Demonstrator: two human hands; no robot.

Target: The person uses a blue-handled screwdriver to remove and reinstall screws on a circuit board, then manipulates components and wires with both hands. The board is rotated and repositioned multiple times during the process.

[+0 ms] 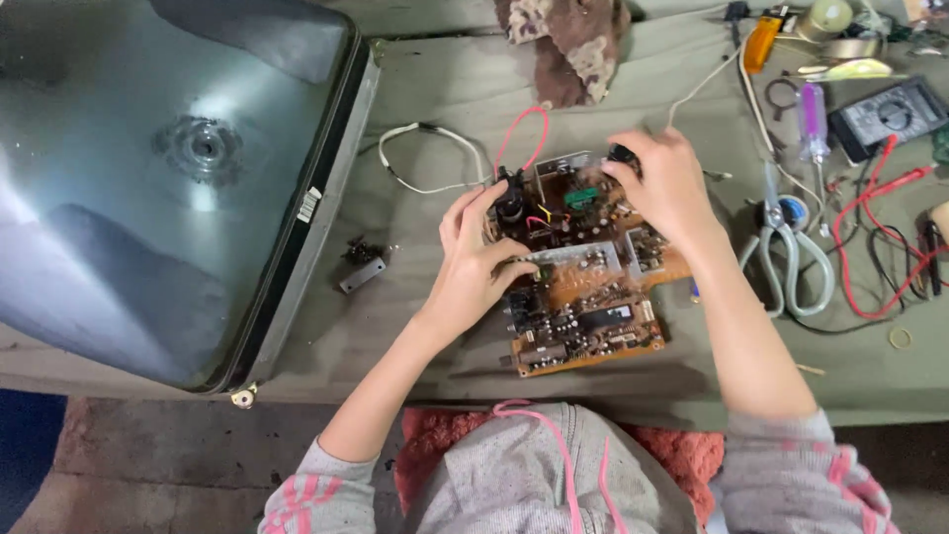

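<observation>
A brown circuit board (590, 311) crowded with components lies on the green cloth-covered bench in front of me. My left hand (473, 265) grips its left edge, fingers curled over a black part near the red wire loop (521, 133). My right hand (667, 188) rests on the board's far right corner, its fingers closed over a small black part there.
A large glass picture tube (148, 168) lies face-down at the left. Scissors (786, 252), a purple-handled screwdriver (813, 121), a multimeter (888, 116) with red leads (870, 247), tape rolls and an orange tool sit at the right. A small black part (362, 265) lies beside the tube.
</observation>
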